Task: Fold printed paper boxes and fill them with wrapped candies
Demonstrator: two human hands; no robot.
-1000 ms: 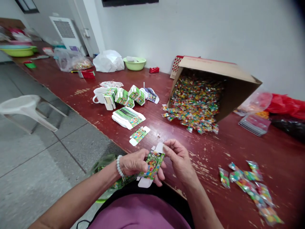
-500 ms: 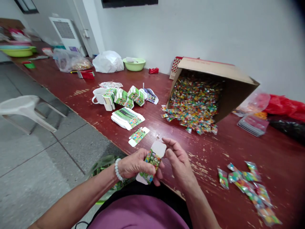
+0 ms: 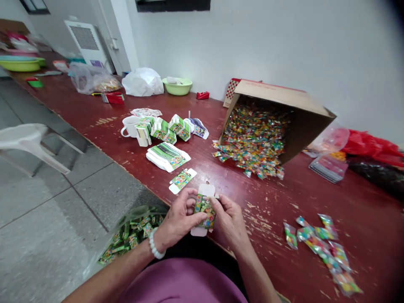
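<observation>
Between both hands, near the table's front edge, is a small green printed carton (image 3: 205, 212) with white end flaps standing out. My left hand (image 3: 180, 216) grips its left side, thumb across the printed face. On the other side, my right hand (image 3: 229, 214) pinches the upper right edge by a side flap. A flat unfolded carton (image 3: 183, 179) lies just beyond my left hand, and past it is a stack of flat cartons (image 3: 168, 156). Several loose candy packets (image 3: 325, 246) lie right of my right hand.
A tipped cardboard box (image 3: 284, 94) spills many small wrapped candies (image 3: 255, 147) onto the red table (image 3: 268, 198). Bundled cartons (image 3: 162, 129) stand beside a white mug (image 3: 129, 126). Below the edge at left is a clear bag of filled-looking cartons (image 3: 135, 235); a white stool (image 3: 34, 136) stands further left.
My right hand has closed onto the carton, which is now more upright. My left hand has shifted its hold to the carton's left side. More of the bag below shows.
</observation>
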